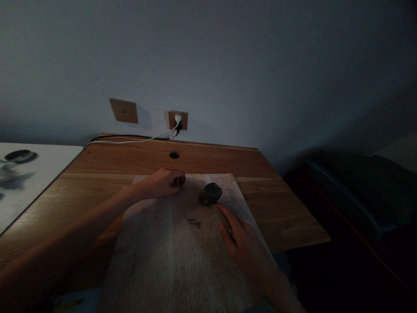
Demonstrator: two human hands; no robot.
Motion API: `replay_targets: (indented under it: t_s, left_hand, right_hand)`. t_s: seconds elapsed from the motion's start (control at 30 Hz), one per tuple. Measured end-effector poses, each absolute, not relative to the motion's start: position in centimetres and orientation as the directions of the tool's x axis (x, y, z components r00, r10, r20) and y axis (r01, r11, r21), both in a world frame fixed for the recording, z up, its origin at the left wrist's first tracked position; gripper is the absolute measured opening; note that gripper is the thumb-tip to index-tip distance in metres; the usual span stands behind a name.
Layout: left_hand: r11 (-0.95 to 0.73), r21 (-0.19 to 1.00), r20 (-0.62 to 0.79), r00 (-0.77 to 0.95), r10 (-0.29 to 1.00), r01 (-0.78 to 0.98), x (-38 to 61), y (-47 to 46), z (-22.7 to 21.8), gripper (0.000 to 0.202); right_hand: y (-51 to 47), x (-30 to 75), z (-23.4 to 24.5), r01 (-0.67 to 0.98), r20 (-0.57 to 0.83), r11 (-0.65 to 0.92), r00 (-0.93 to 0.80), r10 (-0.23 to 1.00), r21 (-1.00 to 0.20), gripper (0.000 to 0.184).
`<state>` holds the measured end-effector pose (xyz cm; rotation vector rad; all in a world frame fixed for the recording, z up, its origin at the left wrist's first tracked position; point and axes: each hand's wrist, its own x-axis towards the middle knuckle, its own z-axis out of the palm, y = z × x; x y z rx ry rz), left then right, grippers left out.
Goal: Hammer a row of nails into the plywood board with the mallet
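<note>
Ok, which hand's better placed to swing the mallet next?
Probably the right hand: it grips the mallet, while the left hand is apart from it, near the board's far edge.

A plain, pale wall (pixel 228 78) rises in front of me, grey in the dim light and darkening towards my right. On it I see a blank-looking, gold-brown wall plate (pixel 124 111) and, to its right, a matching socket (pixel 184 122) with a white plug (pixel 177 118) in it. A white cord (pixel 130 142) and a black cord (pixel 110 136) trail left along the back of my wooden desk (pixel 280 204), which has a round hole (pixel 174 155) near that edge. A white table (pixel 61 154) stands at my left. To my right, a dark, greenish padded seat (pixel 352 191) sits low in deep shadow; the floor there is too dark to make out.
</note>
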<state>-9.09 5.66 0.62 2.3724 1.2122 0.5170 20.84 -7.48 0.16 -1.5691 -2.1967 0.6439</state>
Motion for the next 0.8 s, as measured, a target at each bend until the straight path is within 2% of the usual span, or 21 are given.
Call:
replay_targets:
  t_s: [0.23,0.4,0.6,0.8]
  left_hand:
    - [-0.568,0.535,0.227,0.541,0.810,0.625,-8.1,5.5,-1.1,0.018]
    - [-0.554,0.571,0.281,0.489,0.826,0.606,-8.0,5.1,-1.9,0.011]
    - [-0.496,0.637,0.253,0.448,0.857,0.590,-8.2,4.8,-2.2,0.033]
    - [-0.491,0.663,0.244,0.457,0.855,0.565,-8.3,4.9,-2.3,0.038]
  right_hand:
    - [-7.6,20.8,0.0,0.800,0.028,0.267,-0.299,0.954,-0.537,0.053]
    - [-7.5,21.1,0.0,0.784,0.011,0.260,-0.308,0.951,-0.564,0.052]
    - [-6.5,20.5,0.8,0.810,0.007,0.245,-0.285,0.959,-0.532,0.052]
    - [-4.4,17.8,2.7,0.760,0.108,0.375,-0.378,0.919,-0.531,0.053]
